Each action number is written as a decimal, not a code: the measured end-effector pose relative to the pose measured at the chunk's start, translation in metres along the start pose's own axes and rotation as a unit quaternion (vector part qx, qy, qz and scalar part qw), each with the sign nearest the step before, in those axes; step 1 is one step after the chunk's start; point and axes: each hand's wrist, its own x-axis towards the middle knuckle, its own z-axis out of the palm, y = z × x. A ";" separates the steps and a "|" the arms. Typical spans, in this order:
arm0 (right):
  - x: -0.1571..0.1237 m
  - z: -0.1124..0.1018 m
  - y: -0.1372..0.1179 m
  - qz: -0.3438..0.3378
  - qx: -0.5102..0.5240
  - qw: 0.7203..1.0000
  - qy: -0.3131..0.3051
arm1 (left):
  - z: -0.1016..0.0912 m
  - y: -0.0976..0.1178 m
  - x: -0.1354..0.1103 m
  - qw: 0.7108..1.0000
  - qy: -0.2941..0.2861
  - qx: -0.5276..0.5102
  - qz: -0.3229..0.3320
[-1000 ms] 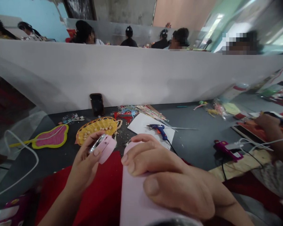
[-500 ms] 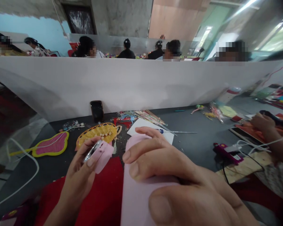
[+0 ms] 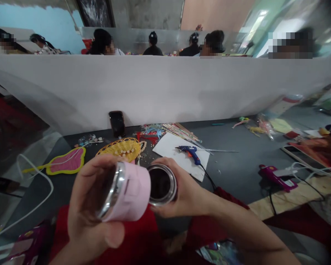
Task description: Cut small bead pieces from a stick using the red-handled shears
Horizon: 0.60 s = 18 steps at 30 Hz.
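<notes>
My left hand (image 3: pixel 89 209) is closed around a pink bottle lid (image 3: pixel 135 191) with a shiny silver rim, tilted on its side. Close to its right, my right hand (image 3: pixel 182 187) grips an open bottle (image 3: pixel 162 184) whose steel mouth faces me; the inside looks dark. Lid and bottle overlap in view, and whether they touch I cannot tell. Below them lies a red cloth (image 3: pixel 132 239). Beyond my hands are a yellow woven basket (image 3: pixel 120 149) with beads and a blue glue gun (image 3: pixel 191 152) on a white sheet (image 3: pixel 165 145).
A phone (image 3: pixel 117 123) leans against the white partition (image 3: pixel 154 88). At left are a pink fan with yellow edging (image 3: pixel 67 162) and a white cable (image 3: pixel 51 184). Purple power strips (image 3: pixel 278 177) sit on both sides. People are seated behind the partition; a co-worker's hand is at far right.
My right hand has drawn the bottle back and tipped its open mouth toward me, uncovering the glue gun. My left hand has brought the lid closer and beside the bottle.
</notes>
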 end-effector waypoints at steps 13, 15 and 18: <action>-0.003 0.010 0.042 0.026 0.053 0.998 0.033 | 0.033 -0.031 0.018 0.987 -0.132 0.086 0.004; -0.003 0.010 0.044 0.032 0.063 0.997 0.039 | 0.036 -0.034 0.021 0.985 -0.145 0.095 -0.011; -0.002 0.009 0.051 0.031 0.085 0.995 0.046 | 0.044 -0.036 0.024 0.984 -0.152 0.086 -0.026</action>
